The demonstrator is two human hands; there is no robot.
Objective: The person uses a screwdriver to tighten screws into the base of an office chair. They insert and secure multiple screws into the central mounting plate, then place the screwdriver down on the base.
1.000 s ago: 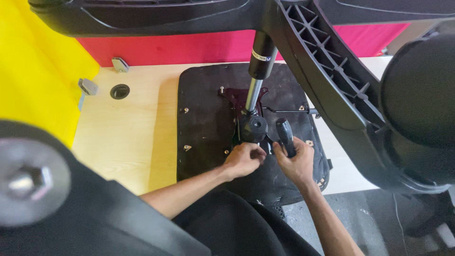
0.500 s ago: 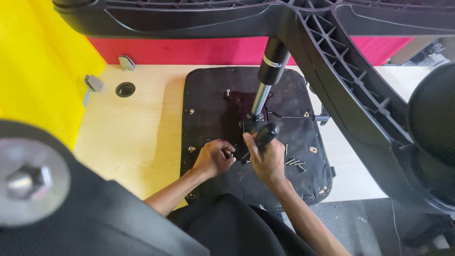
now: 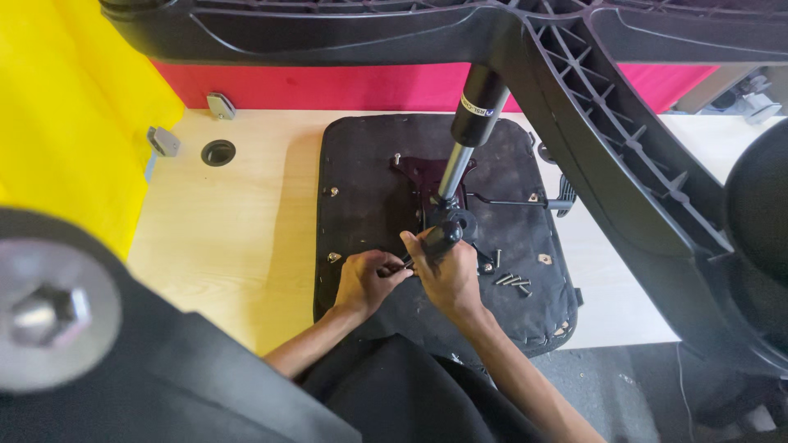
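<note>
Two hands (image 3: 369, 279) (image 3: 447, 271), four loose screws (image 3: 513, 281)

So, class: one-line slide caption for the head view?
Both hands, left hand and right hand, work at an upturned chair seat on a wooden table.

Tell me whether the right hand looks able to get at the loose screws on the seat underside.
Probably yes: the loose screws lie just beside the right hand, nothing between them, though it grips a black handle.

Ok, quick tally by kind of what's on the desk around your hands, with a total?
Upturned seat pan: 1
Gas lift cylinder: 1
Black-handled tool in the right hand: 1
Cluster of loose screws: 1, too small to count singly
Grey desk clips: 2
Cable grommet hole: 1
Total: 7
The left hand pinches something tiny.
</note>
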